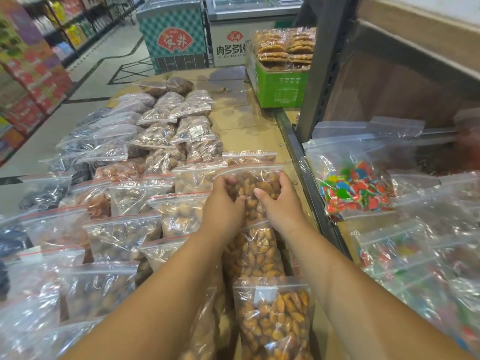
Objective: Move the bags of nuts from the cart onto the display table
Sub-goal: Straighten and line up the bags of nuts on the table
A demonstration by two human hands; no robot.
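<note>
1. The left hand (223, 203) grips the left side of a clear zip bag of nuts (255, 181), with its fingers curled into the plastic.
2. The right hand (280, 201) clasps the right side of the same bag, thumb on top and fingers wrapped round its edge.
3. The bag of nuts is over the right-hand part of the cardboard-covered surface (244, 126), close to its dark metal edge. Its zip end points away from the person. Whether it rests fully on the surface cannot be told.
4. Two similar bags of orange-brown nuts lie in line nearer the person: one (255, 252) just below the hands, another (275, 320) below that.
5. Rows of other clear bags (117, 193), holding brown and dark goods, cover the surface to the left.
6. A green box (280, 87) of wrapped round biscuits stands at the far right of the surface.
7. A bag of coloured sweets (355, 188) lies on the shelf to the right, among more clear bags.
</note>
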